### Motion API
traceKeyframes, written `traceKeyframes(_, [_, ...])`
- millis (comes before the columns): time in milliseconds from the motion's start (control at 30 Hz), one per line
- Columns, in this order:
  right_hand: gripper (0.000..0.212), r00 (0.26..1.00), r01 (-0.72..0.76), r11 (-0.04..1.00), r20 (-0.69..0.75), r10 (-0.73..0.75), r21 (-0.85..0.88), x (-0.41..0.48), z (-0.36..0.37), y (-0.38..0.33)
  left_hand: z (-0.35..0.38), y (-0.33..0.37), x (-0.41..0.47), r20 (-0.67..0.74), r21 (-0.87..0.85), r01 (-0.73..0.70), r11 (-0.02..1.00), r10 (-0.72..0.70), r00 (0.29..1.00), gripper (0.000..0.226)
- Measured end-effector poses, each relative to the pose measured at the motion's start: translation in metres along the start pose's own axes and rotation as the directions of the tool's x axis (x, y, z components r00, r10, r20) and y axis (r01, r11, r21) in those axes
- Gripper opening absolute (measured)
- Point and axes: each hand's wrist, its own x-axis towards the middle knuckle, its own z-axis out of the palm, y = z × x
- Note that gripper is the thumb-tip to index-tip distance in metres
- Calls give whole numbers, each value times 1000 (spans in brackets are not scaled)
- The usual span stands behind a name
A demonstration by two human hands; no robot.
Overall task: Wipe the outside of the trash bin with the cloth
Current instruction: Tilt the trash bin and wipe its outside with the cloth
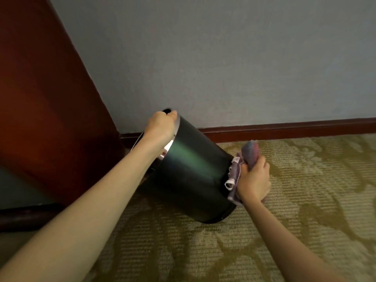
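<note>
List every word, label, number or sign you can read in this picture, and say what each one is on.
None: no readable text anywhere.
Trash bin: plain dark side, no label or brand showing.
Cloth: a small white tag or loop hangs from it, with no print that can be made out.
Wall, carpet and wooden panel: no signs or writing.

A patterned olive carpet (264,231) meets a grey wall (223,58) with dark wooden skirting (284,129).
</note>
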Motion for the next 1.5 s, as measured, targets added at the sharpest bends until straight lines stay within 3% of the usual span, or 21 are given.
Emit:
traceKeyframes(133, [29, 999, 3, 995, -34, 1, 102, -18, -4, -33, 6, 6, 3, 11, -40, 24, 999, -23, 1000, 47])
traceKeyframes(367, [29, 960, 279, 917, -109, -258, 286, -60, -11, -115, 13, 18, 4, 12, -98, 31, 995, -30, 999, 23])
traceKeyframes(567, [40, 847, 531, 797, -154, -509, 288, -81, -10, -114, 8, 13, 3, 2, -115, 42, 992, -42, 999, 31])
traceKeyframes(700, [39, 762, 647, 736, -198, -617, 197, -60, -8, -89, 14, 17, 2, -5, -16, 16, 1000, -16, 1000, 40])
traceKeyframes(800, [40, 814, 580, 793, -127, -566, 187, -41, -4, -58, 18, 21, 2, 1, 65, 11, 998, -11, 1000, 42])
traceKeyframes(967, [35, 972, 233, 969, -7, -234, 86, -12, 2, 14, 19, 20, -4, 1, 133, 1, 991, -1, 1000, 43])
traceKeyframes(1100, [36, 995, 89, 996, 35, -89, -3, -2, 3, 36, 32, 23, -15, 8, 197, -65, 978, 64, 998, 44])
traceKeyframes(1300, [25, 985, -162, 979, 86, 152, 120, 3, -4, 37, 55, 32, -25, 22, 307, -185, 933, 188, 982, 45])
traceKeyframes(1400, [26, 982, -172, 973, 109, 156, 154, 1, -9, 23, 55, 31, -23, 26, 340, -202, 918, 205, 978, 45])
traceKeyframes(1500, [27, 995, -42, 975, 102, 20, 220, -4, -16, -4, 45, 28, -17, 23, 341, -190, 921, 194, 981, 47])
